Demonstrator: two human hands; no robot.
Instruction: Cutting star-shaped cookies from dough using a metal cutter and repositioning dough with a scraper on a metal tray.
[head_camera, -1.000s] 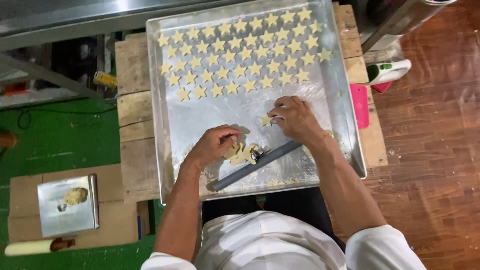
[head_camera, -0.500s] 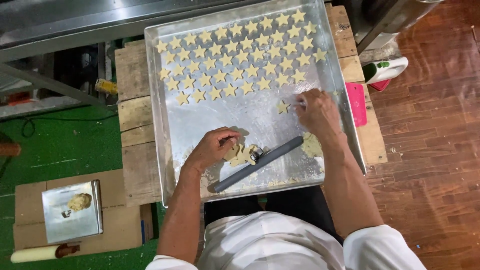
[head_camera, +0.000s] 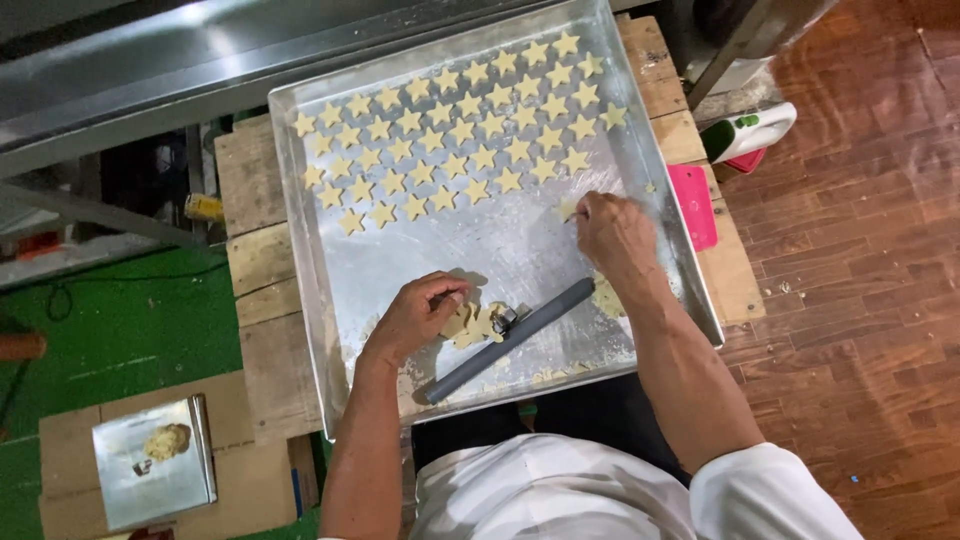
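Wooden tabletop (head_camera: 255, 290) carrying steel tray (head_camera: 300, 260) | near: grey rod (head_camera: 510, 340) lies diagonally, low-left to upper-right | left hand (head_camera: 415, 318) grip closed on dough scraps (head_camera: 470, 322) | right hand (head_camera: 615, 235) grip pinching star cutout (head_camera: 567, 208) | far: star rows (head_camera: 460, 135)

On the baking tray (head_camera: 320, 290), a small pale star-shaped piece of dough (head_camera: 567, 209) lies flat just below the right end of the star rows. More pale cut stars sit bunched in a small pile (head_camera: 470, 323) near the tray's front edge.
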